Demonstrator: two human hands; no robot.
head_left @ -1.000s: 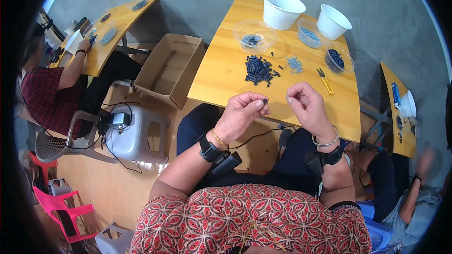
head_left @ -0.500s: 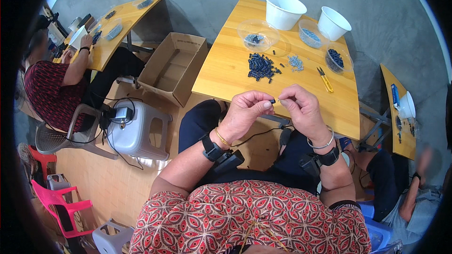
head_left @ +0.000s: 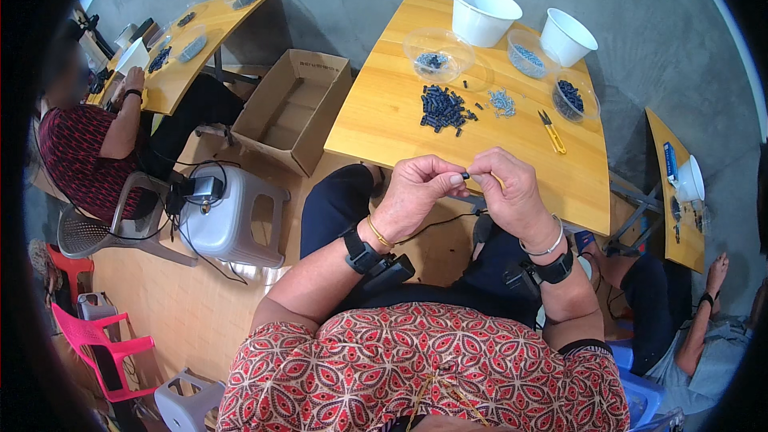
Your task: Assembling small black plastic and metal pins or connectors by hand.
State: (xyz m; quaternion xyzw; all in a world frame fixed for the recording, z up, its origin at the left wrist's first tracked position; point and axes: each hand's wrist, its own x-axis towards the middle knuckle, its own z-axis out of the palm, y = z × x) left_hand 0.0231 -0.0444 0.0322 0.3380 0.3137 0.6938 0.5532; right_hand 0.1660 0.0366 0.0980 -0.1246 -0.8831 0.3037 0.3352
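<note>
We view a square-cornered wooden work table set near a grey wall. At its near edge, our left hand pinches a small dark part between thumb and forefinger. Our right hand presses its thumb and forefinger together at the other end of this part; we cannot tell whether they grip it or a smaller piece.

On the surface we find, beyond the hands, a heap of dark cylindrical pieces, a smaller cluster of pale pieces to its right, and yellow-handled snips lying further right. Along the far side stand a large white tub and a smaller white tub. Three clear bowls hold small parts: a left bowl, a middle bowl and a right bowl.

To the left of the table we locate an open cardboard box on the wooden floor, a grey stool, a pink chair and a seated co-worker at a second table.
</note>
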